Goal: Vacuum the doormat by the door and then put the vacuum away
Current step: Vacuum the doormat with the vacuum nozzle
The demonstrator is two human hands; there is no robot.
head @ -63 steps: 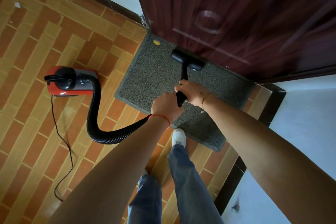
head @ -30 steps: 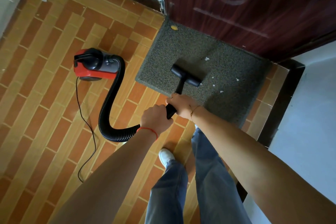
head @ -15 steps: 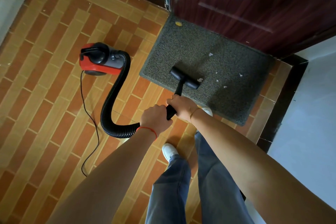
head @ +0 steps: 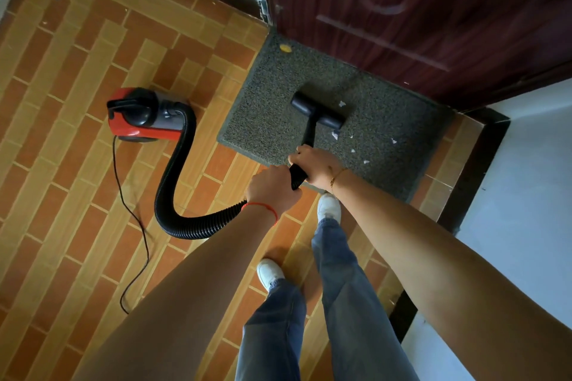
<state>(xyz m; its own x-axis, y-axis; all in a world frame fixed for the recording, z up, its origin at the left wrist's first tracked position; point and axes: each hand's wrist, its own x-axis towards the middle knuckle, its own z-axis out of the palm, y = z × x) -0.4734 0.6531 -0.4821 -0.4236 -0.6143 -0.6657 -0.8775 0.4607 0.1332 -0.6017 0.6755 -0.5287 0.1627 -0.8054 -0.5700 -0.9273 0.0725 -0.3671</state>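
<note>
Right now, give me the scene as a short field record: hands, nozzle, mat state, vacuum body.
left hand: left hand has its grip on the hose end where the ribbed hose meets the wand
right hand: right hand has its grip on the black wand, just ahead of the left
nozzle: floor nozzle flat on the doormat, about mid-mat
mat state: white scraps right of the nozzle; a yellow bit near the door-side corner
vacuum body: red canister on the tile floor left of the mat, power cord trailing toward the person
</note>
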